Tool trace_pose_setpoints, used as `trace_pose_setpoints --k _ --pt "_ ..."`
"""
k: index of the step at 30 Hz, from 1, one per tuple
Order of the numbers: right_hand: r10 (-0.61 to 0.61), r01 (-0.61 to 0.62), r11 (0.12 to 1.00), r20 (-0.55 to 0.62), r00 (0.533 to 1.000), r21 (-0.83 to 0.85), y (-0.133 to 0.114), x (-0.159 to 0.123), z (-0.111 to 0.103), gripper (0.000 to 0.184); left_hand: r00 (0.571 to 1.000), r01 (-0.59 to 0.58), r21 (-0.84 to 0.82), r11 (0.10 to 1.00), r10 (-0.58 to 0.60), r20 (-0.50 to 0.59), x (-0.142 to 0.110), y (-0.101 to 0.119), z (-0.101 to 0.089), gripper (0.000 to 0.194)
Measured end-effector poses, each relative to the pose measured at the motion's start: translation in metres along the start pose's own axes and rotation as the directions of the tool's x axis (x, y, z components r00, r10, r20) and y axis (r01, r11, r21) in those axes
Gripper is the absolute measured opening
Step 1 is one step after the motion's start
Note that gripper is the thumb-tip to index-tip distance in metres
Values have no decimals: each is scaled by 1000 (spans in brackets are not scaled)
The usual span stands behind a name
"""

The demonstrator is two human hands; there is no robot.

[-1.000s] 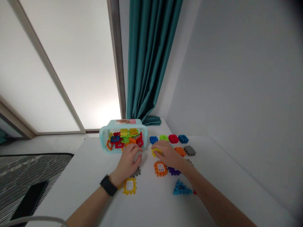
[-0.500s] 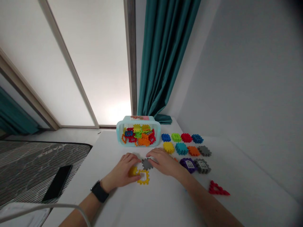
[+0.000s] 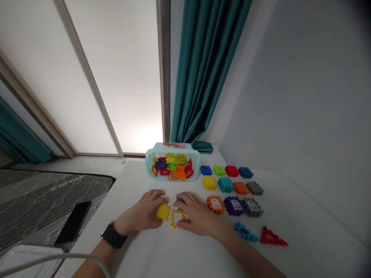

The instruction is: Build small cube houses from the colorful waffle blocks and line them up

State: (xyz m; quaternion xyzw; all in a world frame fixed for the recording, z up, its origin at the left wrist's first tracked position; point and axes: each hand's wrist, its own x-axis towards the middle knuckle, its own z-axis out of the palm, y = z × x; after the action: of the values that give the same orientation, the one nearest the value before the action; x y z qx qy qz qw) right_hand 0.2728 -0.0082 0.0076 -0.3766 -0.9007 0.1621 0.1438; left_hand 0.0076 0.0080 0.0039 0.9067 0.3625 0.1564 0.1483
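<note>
On the white table, my left hand (image 3: pixel 144 212) curls around a solid yellow toothed block (image 3: pixel 163 212), fingers at its far side and thumb near its lower edge. Just right of it lies a yellow block with a white window (image 3: pixel 177 219). My right hand (image 3: pixel 194 217) covers that block's right side, thumb at the lower edge. A grey toothed block (image 3: pixel 181 200) is mostly hidden under the right fingers. The two yellow blocks sit side by side with a narrow gap visible between them.
A pale blue tub (image 3: pixel 148 162) on its side holds many coloured blocks. Rows of block stacks stand to the right, including a purple window stack (image 3: pixel 234 206). Blue (image 3: pixel 245 231) and red triangles (image 3: pixel 272 236) lie nearer. A white cable (image 3: pixel 72 255) crosses the lower left.
My right hand has come from the grey block down to the yellow window block. My left thumb has left the window block and shifted to the solid yellow one. The view has shifted slightly.
</note>
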Motion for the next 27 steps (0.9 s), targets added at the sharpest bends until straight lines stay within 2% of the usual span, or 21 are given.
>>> trace_pose_setpoints --k 4,8,13,20,24,27 --pt "77 -80 997 -108 991 -24 -1 4 19 34 994 78 30 996 -75 -80 9 -3 13 46" --pt "140 -145 989 -270 953 3 1 7 38 37 969 162 63 985 -147 -196 16 -7 25 36" --pt "198 -177 980 -381 903 89 7 7 44 35 963 203 78 976 -184 -196 17 -11 28 39" --pt "102 -67 993 -401 910 101 8 3 40 26 958 192 80 978 -169 -234 16 -11 29 37" --pt "113 -105 994 -398 910 43 4 0 37 15 953 175 78 981 -149 -263 15 -12 30 34" --pt "131 -155 987 -327 936 -50 1 -2 31 11 953 169 77 983 -143 -267 16 -12 29 33"
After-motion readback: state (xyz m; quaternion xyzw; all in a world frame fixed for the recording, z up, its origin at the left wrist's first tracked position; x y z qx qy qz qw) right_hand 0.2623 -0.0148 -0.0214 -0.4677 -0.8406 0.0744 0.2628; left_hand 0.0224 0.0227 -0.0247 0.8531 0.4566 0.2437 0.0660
